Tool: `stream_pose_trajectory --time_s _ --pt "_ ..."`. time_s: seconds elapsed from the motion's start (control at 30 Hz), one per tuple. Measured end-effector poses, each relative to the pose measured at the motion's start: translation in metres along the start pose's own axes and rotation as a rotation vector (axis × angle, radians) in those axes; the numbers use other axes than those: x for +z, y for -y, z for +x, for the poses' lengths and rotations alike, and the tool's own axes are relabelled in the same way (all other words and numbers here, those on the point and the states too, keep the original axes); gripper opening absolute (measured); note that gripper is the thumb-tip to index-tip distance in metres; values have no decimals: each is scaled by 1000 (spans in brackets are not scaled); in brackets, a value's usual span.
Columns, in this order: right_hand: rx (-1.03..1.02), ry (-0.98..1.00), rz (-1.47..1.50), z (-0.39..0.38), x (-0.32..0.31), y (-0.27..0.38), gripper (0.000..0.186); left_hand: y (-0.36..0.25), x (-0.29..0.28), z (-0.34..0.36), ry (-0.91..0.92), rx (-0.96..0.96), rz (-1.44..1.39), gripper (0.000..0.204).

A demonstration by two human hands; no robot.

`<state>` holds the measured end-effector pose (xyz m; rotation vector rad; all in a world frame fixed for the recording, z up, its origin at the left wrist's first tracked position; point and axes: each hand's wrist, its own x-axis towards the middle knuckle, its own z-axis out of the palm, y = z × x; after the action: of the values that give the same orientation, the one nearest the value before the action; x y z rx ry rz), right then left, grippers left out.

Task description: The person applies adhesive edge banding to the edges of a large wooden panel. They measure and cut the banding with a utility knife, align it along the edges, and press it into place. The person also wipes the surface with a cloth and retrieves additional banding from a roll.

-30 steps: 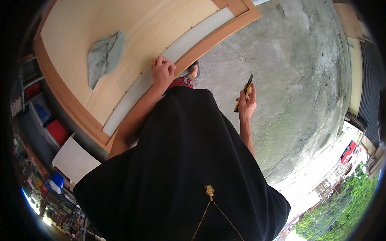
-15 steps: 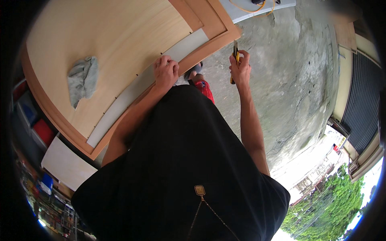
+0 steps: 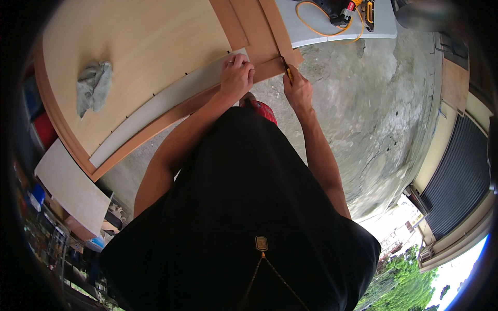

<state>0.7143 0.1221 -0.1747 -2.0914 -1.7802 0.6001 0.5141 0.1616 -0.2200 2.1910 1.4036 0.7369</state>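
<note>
My right hand (image 3: pixel 297 89) grips a yellow-and-black utility knife (image 3: pixel 288 71), its blade end at the outer corner of a light wood panel's brown frame (image 3: pixel 267 67). Curled over the right end of a long white strip (image 3: pixel 171 93) is my left hand (image 3: pixel 236 79), a ring on one finger. The strip lies along the frame's inner edge, with small dark pins beside it. A crumpled grey cloth (image 3: pixel 93 85) rests on the pale panel (image 3: pixel 145 46), left of both hands.
A white folding table (image 3: pixel 311 36) at top right holds a power tool (image 3: pixel 342 15) and looped orange cord. Left are a white board (image 3: pixel 70 186) and cluttered bins. Concrete floor (image 3: pixel 373 103) lies right of me, beside a corrugated shutter (image 3: pixel 451 181); my foot shows under the frame.
My right hand has risen leftward with the knife, from over the floor to the frame's corner. My left hand has slid rightward along the strip. The view has shifted, revealing more table.
</note>
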Motion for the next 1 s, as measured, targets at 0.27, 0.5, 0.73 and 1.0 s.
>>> stream_pose_trajectory --time_s 0.27,0.5,0.73,1.0 --pt "40 114 -91 10 -9 8 29 -15 15 14 -33 4 43 11" --pt "59 185 -114 9 -16 11 25 -20 19 17 -30 -10 64 11" --pt "69 207 -82 5 -27 11 26 -27 23 24 -30 -9 59 10" --pt "142 15 139 6 -28 -20 34 -41 48 41 -85 -20 70 8"
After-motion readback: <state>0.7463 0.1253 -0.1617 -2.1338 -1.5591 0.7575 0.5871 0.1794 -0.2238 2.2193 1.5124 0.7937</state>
